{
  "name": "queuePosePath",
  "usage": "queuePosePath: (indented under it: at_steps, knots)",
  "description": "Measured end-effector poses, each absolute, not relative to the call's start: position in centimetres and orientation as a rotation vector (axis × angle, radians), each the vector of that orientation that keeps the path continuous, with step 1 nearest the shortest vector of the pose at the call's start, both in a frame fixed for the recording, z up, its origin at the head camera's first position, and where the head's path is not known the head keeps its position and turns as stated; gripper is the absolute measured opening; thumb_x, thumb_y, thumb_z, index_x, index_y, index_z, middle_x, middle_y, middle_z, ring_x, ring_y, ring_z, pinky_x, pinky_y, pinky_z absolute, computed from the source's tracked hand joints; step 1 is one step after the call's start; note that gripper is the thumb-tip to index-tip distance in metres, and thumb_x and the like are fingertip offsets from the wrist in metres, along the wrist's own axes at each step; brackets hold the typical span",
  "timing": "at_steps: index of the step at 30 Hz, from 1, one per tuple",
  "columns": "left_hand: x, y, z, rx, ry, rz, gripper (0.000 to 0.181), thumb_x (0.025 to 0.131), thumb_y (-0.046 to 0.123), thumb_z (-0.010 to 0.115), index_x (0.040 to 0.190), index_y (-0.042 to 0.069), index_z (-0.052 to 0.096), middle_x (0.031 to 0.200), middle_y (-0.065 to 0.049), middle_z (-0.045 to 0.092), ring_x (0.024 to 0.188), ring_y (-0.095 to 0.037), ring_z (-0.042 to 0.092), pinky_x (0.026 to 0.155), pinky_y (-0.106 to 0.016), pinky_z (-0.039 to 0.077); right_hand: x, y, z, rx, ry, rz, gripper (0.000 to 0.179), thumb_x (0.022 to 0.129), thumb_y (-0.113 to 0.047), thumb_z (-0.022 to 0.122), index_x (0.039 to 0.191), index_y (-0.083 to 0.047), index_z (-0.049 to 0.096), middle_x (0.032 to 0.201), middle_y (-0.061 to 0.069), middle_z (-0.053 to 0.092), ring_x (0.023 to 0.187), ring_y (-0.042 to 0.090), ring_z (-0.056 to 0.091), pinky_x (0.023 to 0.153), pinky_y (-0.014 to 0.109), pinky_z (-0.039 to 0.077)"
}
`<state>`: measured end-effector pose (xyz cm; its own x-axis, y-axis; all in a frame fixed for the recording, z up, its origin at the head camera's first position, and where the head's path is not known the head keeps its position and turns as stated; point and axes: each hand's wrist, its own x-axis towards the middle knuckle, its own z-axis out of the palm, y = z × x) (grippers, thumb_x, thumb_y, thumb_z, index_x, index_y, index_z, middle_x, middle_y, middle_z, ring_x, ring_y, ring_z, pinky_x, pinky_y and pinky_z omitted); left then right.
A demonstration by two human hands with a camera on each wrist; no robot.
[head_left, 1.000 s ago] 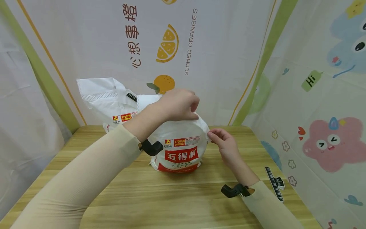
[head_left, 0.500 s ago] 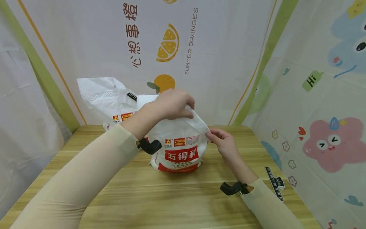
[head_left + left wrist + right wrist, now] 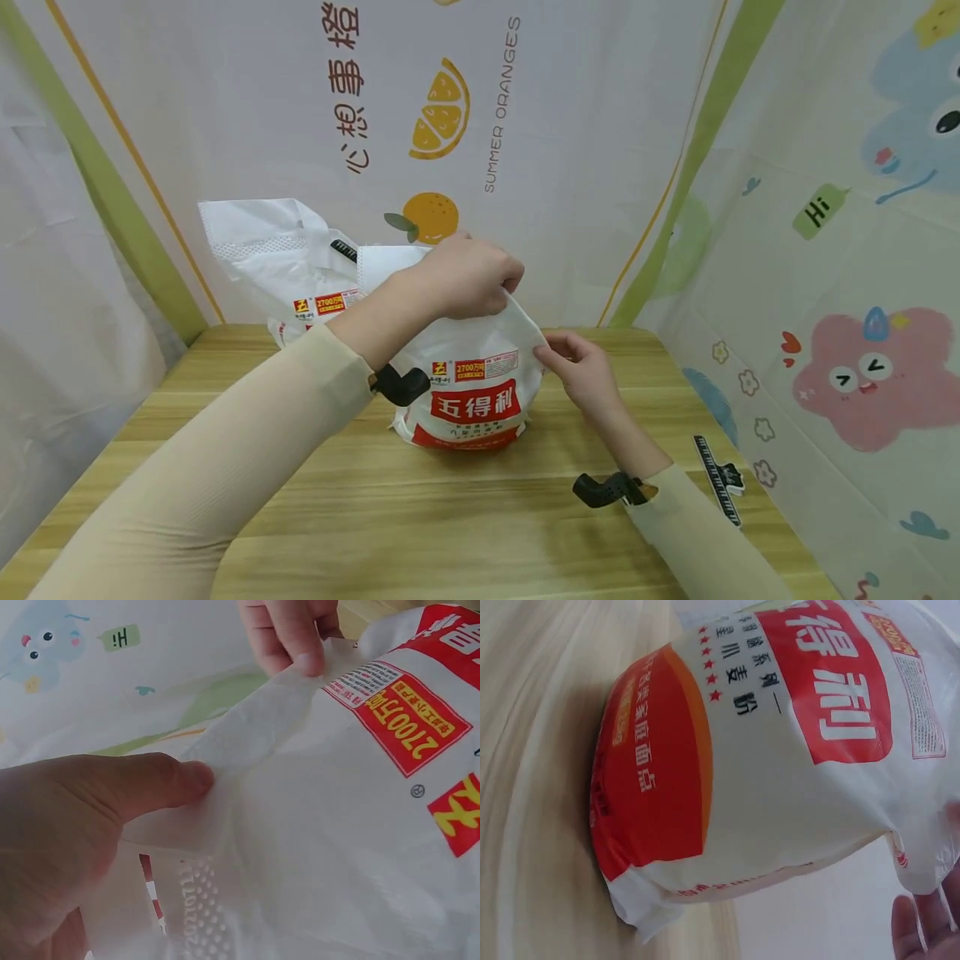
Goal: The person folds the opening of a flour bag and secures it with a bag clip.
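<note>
A white and red flour bag (image 3: pixel 474 404) stands upright in the middle of the table. My left hand (image 3: pixel 468 279) grips its top edge, thumb lying on the near face, as the left wrist view shows at the thumb (image 3: pixel 176 784). At the right end of that edge, my right hand (image 3: pixel 581 367) pinches the corner between thumb and fingers. Only part of the right hand (image 3: pixel 930 922) shows in the right wrist view, beside the bag (image 3: pixel 780 795). The far side of the bag's mouth is hidden behind my left hand and forearm.
A second white bag (image 3: pixel 262 258) of the same print leans at the back left, with a black-and-white clip (image 3: pixel 345 250) near its top. Another such clip (image 3: pixel 718 479) lies at the table's right edge. Printed curtains (image 3: pixel 585 125) hang at the back and sides.
The bag's top edge, bent down near the right corner earlier, now runs in a straighter slope between my hands. My left hand shifted left, then back right; my right hand moved slightly left.
</note>
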<state>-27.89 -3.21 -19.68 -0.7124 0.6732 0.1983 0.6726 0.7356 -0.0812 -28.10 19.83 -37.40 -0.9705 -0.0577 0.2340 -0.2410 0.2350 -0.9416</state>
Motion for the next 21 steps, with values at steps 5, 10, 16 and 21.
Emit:
queuePosePath:
  at_steps: [5,10,16,21]
  knots:
    - [-27.6,-3.1,-19.4,-1.055,-2.769,0.06,0.027,0.102,0.026,0.075,0.127,0.019,0.081,0.125,-0.003,0.081,0.115,-0.027,0.072,0.113,-0.054,0.049,-28.3,19.0,-36.6,0.378,-2.299,1.858,0.038,0.105,-0.03,0.078,0.135,-0.006,0.075,0.117,0.003,0.078,0.105,0.015,0.072,0.088,0.028,0.061]
    - [-27.7,-3.3,-19.8,-1.08,-2.755,0.083,0.025,0.103,0.03,0.076,0.125,0.019,0.083,0.12,-0.002,0.083,0.109,-0.026,0.073,0.106,-0.049,0.055,-28.4,18.4,-36.3,0.352,-2.282,1.844,0.034,0.104,-0.029,0.078,0.127,-0.003,0.077,0.109,0.001,0.078,0.1,0.015,0.071,0.082,0.026,0.062]
    - [-28.1,-3.4,-20.6,-1.153,-2.688,0.08,0.019,0.105,0.022,0.073,0.119,0.02,0.086,0.117,0.001,0.084,0.109,-0.024,0.075,0.102,-0.048,0.058,-28.5,18.1,-36.6,0.327,-2.251,1.826,0.028,0.103,-0.022,0.079,0.119,0.002,0.077,0.099,-0.002,0.077,0.093,0.012,0.071,0.079,0.023,0.061]
    - [-28.2,-3.6,-20.7,-1.155,-2.694,0.075,0.02,0.105,0.023,0.072,0.12,0.019,0.085,0.119,0.0,0.084,0.11,-0.024,0.075,0.103,-0.048,0.058,-28.4,18.1,-36.6,0.331,-2.269,1.813,0.03,0.104,-0.024,0.079,0.119,0.001,0.077,0.102,0.0,0.077,0.095,0.012,0.071,0.08,0.023,0.06]
